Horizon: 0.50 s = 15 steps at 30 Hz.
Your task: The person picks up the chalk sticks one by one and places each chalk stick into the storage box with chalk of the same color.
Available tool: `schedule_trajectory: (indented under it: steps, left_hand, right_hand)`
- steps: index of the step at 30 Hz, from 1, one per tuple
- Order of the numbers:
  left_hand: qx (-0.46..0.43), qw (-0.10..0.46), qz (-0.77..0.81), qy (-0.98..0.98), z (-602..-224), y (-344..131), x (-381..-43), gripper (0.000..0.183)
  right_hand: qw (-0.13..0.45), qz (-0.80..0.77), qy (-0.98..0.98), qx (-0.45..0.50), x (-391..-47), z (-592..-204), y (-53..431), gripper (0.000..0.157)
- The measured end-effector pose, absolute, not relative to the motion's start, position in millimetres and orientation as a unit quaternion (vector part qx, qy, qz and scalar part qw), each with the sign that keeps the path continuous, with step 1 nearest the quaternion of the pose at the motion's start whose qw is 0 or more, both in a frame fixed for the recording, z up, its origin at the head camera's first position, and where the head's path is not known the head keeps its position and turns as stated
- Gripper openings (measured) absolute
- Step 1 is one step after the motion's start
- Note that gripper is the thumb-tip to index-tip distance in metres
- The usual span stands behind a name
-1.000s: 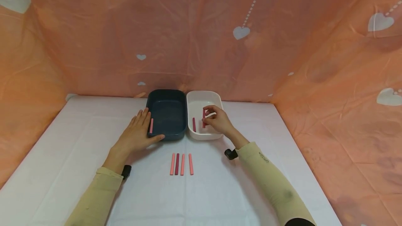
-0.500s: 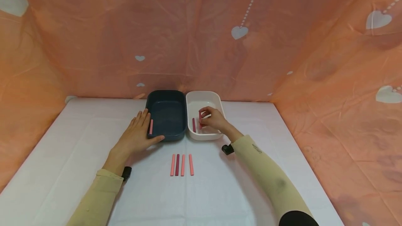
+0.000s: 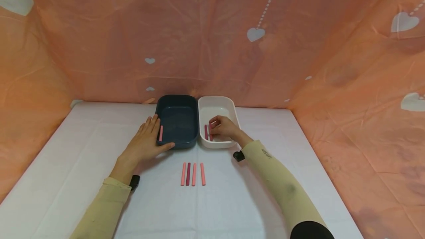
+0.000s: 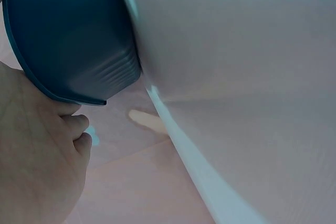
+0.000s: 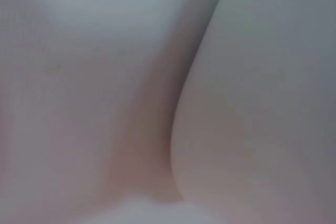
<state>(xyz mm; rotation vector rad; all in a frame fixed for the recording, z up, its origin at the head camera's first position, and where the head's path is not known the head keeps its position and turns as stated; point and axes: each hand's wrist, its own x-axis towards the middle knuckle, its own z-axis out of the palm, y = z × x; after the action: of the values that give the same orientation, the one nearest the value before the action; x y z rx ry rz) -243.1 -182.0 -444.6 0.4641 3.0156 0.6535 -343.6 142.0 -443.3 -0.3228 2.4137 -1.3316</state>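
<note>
A dark pink stick (image 3: pixel 210 128) — likely light and stiff, best held mid-length — is pinched by the right hand (image 3: pixel 225 127) inside the white tray (image 3: pixel 216 144); the dark tray (image 3: pixel 180 145) is touched by the straight-fingered left hand (image 3: pixel 144 143).

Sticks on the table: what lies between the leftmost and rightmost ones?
A dark red stick and a pink stick, seen in the head view.
</note>
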Motion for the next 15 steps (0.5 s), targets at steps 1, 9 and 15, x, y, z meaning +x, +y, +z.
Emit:
schedule_trajectory:
  steps: [1,9,15]
  left_hand:
    - [0.148,0.010,0.209,0.966,-444.5,-181.7,-243.0,0.121]
    - [0.145,0.012,0.207,0.967,-443.5,-180.4,-243.1,0.121]
    - [0.146,0.012,0.207,0.967,-443.2,-180.3,-243.0,0.119]
  right_hand:
    - [0.183,-0.471,0.855,-0.115,-343.9,-443.7,141.9,0.041]
    - [0.173,-0.444,0.871,-0.116,-344.9,-445.8,140.9,0.040]
    - [0.167,-0.424,0.882,-0.115,-345.6,-447.0,138.8,0.038]
